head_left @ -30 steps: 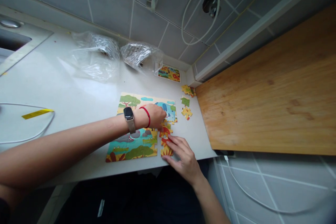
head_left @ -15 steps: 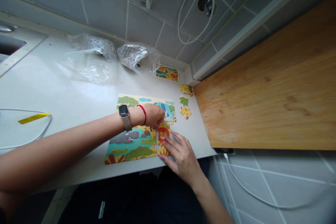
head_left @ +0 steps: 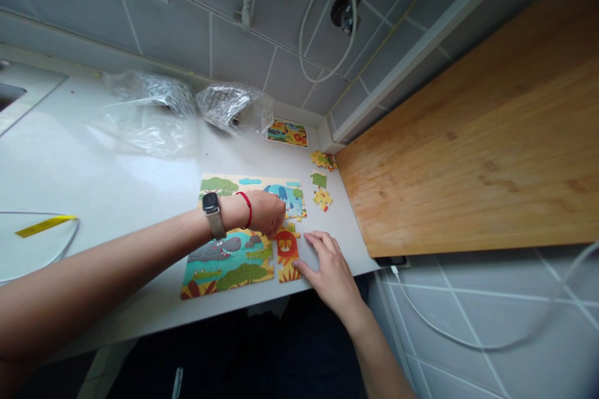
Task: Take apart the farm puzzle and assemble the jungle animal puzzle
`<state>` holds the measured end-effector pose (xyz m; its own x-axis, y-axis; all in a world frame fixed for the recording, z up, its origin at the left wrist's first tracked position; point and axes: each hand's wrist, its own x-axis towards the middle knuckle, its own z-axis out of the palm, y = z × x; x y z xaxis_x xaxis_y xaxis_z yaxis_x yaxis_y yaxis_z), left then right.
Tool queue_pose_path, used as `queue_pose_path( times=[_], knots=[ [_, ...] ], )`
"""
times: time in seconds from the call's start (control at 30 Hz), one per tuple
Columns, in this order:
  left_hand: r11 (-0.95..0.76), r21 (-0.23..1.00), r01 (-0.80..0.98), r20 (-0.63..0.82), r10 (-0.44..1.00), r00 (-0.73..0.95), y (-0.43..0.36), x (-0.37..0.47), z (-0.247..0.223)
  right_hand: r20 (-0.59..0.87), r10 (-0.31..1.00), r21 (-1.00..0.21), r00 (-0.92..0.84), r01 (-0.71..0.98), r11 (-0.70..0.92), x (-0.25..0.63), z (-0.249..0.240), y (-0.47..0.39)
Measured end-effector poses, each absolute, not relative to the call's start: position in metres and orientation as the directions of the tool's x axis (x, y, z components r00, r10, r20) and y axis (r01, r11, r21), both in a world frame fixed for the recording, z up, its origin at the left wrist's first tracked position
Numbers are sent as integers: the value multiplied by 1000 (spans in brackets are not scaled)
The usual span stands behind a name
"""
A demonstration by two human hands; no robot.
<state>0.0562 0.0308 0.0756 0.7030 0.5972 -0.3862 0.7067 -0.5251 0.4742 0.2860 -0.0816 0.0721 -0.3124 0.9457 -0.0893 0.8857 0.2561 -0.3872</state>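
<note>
A partly joined jigsaw puzzle (head_left: pixel 219 265) with a hippo, crocodiles and blue elephants lies on the white counter. Along its lower right, a strip with a lion (head_left: pixel 286 244) sits apart from the main part by a narrow gap. My left hand (head_left: pixel 267 212), with a watch and red bracelet at the wrist, reaches across the puzzle. Its fingers are curled down by the lion strip's upper left, and whatever they pinch is hidden. My right hand (head_left: pixel 330 271) is open on the right, fingers apart, its thumb at the lion strip's right edge.
Loose puzzle pieces (head_left: pixel 322 199) lie right of the puzzle, beside a wooden board (head_left: pixel 468 156). A small picture card (head_left: pixel 287 132) and crumpled plastic bags (head_left: pixel 154 115) are at the back. A white cable with a yellow tag (head_left: pixel 44 226) lies at left.
My right hand has drawn back to the right, its fingers lifting off the lion strip and uncovering the lion. My left hand stays over the puzzle; the view has shifted slightly.
</note>
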Motion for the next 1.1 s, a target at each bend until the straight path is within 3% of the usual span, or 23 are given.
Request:
queue_pose_path(
  times=[0.13,0.3,0.57,0.87,1.1],
  knots=[
    [-515,485,707,-383,602,701,29,57,72,-181,954,-397,-239,905,152,289,72,-76],
    [-558,436,706,-318,638,701,36,51,69,-306,912,-401,-271,906,135,287,83,-77],
    [-529,584,616,-323,545,774,41,39,77,-315,900,-367,-302,913,178,284,86,-75],
    [-107,718,688,-521,572,633,43,49,74,-296,908,-384,-296,907,171,285,81,-76],
    [-45,779,625,-497,563,660,48,43,66,-271,909,-407,-316,894,190,288,77,-76]
  ],
)
